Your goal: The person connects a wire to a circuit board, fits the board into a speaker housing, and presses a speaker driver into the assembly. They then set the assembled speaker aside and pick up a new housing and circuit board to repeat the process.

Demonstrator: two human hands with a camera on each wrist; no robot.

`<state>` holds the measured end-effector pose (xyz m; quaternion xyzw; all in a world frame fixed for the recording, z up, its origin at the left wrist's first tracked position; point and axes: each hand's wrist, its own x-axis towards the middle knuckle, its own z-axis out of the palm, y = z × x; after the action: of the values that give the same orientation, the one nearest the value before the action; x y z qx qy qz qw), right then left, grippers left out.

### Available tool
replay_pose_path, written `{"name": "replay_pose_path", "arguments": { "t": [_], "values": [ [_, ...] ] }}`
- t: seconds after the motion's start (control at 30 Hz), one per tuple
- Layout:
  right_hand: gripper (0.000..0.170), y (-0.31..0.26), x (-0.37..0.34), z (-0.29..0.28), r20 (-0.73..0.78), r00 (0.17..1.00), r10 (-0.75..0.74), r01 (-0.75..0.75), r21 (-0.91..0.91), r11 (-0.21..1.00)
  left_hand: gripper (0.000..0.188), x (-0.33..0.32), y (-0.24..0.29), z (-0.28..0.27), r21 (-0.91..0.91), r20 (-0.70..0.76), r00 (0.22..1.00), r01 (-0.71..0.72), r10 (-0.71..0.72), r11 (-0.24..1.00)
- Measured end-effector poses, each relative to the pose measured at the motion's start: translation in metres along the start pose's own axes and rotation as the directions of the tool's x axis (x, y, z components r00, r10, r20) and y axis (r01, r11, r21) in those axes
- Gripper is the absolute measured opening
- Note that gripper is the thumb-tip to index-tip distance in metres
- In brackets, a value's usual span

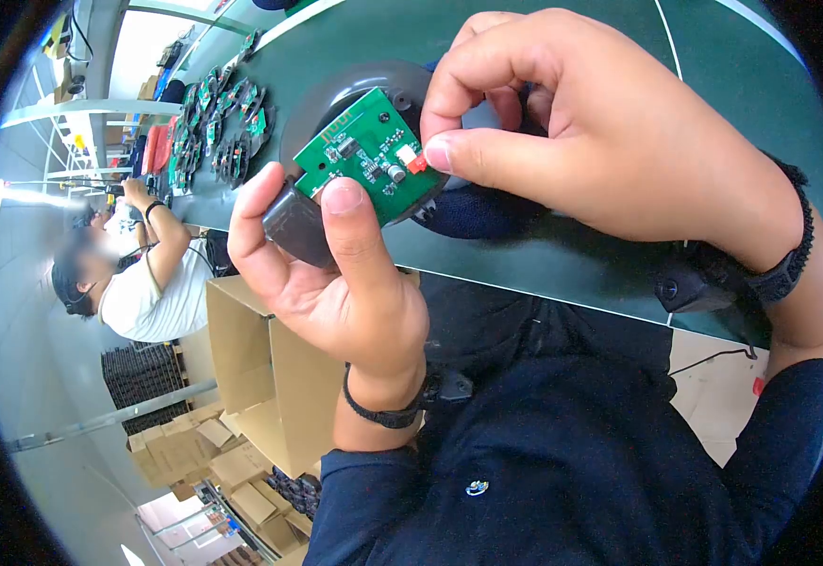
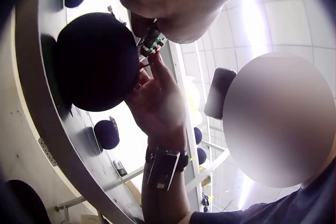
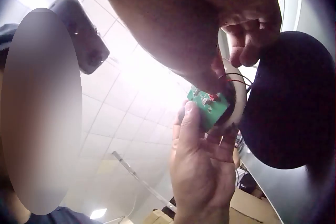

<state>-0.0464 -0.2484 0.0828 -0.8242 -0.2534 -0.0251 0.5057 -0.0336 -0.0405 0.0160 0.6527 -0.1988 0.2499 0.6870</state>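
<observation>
In the head view my left hand holds a green circuit board against a dark grey curved plastic housing. The thumb presses on the board's lower left edge, and the index finger lies against the housing. My right hand pinches with thumb and forefinger at a red plug, which sits at a white socket on the board's right side. Thin red and black wires run beside the right fingers in the right wrist view. A dark rounded form lies behind the housing, over the table.
Many green circuit boards in dark parts cover the left of the green table. Another person in a white shirt works beyond them. A large open cardboard box stands below the table edge, with more cartons behind.
</observation>
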Motion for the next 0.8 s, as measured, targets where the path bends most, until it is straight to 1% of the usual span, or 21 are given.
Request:
{"name": "replay_pose_path", "arguments": {
  "t": [0.03,0.07,0.1,0.13,0.2,0.23,0.3,0.33,0.4,0.47,0.53,0.6,0.63,0.67,0.7,0.73,0.77,0.8],
  "values": [
    [0.026,0.001,0.000,0.001,0.000,1.000,0.000,0.000,0.002,1.000,0.041,0.000,0.000,0.000,-0.010,0.005,1.000,0.004,-0.004,1.000],
    [0.026,0.002,0.000,0.003,-0.031,1.000,-0.001,0.002,0.012,1.000,0.041,0.000,0.000,0.000,-0.008,0.006,1.000,0.007,-0.007,1.000],
    [0.027,0.003,0.000,0.005,-0.062,0.998,-0.003,0.004,0.021,1.000,0.040,0.001,-0.001,0.000,0.004,-0.017,1.000,0.011,-0.011,1.000],
    [0.027,0.006,0.002,0.000,-0.063,0.998,-0.003,0.005,0.023,1.000,0.040,0.001,-0.001,0.000,0.017,-0.040,0.999,0.015,-0.014,1.000],
    [0.027,0.013,0.007,-0.014,0.185,0.982,-0.046,0.029,0.090,0.995,0.039,0.000,0.000,0.001,0.019,-0.039,0.999,0.011,-0.010,1.000],
    [0.027,0.012,0.006,-0.013,0.185,0.982,-0.046,0.029,0.091,0.995,0.039,-0.001,0.000,0.002,0.020,-0.040,0.999,0.006,-0.005,1.000],
    [0.027,0.006,0.002,-0.011,0.134,0.991,-0.023,0.009,0.104,0.995,0.038,-0.003,0.000,0.003,0.015,-0.052,0.999,0.002,-0.001,1.000],
    [0.027,0.004,0.000,-0.006,0.133,0.991,-0.023,0.009,0.104,0.995,0.038,-0.004,-0.001,0.004,0.010,-0.064,0.998,-0.001,0.002,1.000],
    [0.027,0.002,-0.002,0.007,-0.065,0.997,0.034,-0.030,0.057,0.998,0.039,-0.004,0.000,0.004,0.012,-0.058,0.998,-0.010,0.011,1.000],
    [0.027,0.003,-0.002,0.011,-0.085,0.996,0.029,-0.025,0.054,0.998,0.039,-0.004,-0.001,0.004,0.015,-0.055,0.998,-0.025,0.025,1.000],
    [0.027,0.011,-0.001,0.013,-0.101,0.995,0.023,-0.018,0.050,0.999,0.041,-0.003,-0.005,0.004,0.058,-0.080,0.994,-0.074,0.079,0.996],
    [0.025,0.024,0.003,0.013,-0.100,0.991,-0.094,0.118,0.272,0.955,0.041,-0.003,-0.006,0.003,0.058,-0.082,0.994,-0.069,0.074,0.996],
    [0.025,0.020,0.003,0.018,-0.096,0.991,-0.094,0.117,0.271,0.955,0.041,-0.004,-0.006,0.004,0.058,-0.079,0.995,-0.057,0.062,0.997],
    [0.025,0.011,0.000,0.028,-0.190,0.982,-0.026,0.060,0.179,0.982,0.041,-0.005,-0.006,0.004,0.057,-0.086,0.995,-0.054,0.059,0.997],
    [0.024,0.005,0.001,0.035,-0.287,0.958,0.030,-0.005,0.089,0.996,0.041,-0.005,-0.006,0.004,0.098,-0.070,0.993,-0.091,0.098,0.991],
    [0.024,0.015,0.002,0.038,-0.279,0.960,0.027,-0.005,0.082,0.997,0.041,-0.005,-0.005,0.005,0.137,-0.055,0.989,-0.130,0.139,0.982],
    [0.018,0.035,0.003,0.042,-0.301,0.953,-0.046,0.063,0.044,0.997,0.041,-0.005,-0.005,0.005,0.135,-0.066,0.988,-0.129,0.138,0.982],
    [0.012,0.041,0.006,0.043,-0.320,0.940,-0.121,0.129,0.005,0.992,0.041,-0.004,-0.005,0.005,0.090,-0.059,0.993,-0.094,0.100,0.992]
  ]
}}
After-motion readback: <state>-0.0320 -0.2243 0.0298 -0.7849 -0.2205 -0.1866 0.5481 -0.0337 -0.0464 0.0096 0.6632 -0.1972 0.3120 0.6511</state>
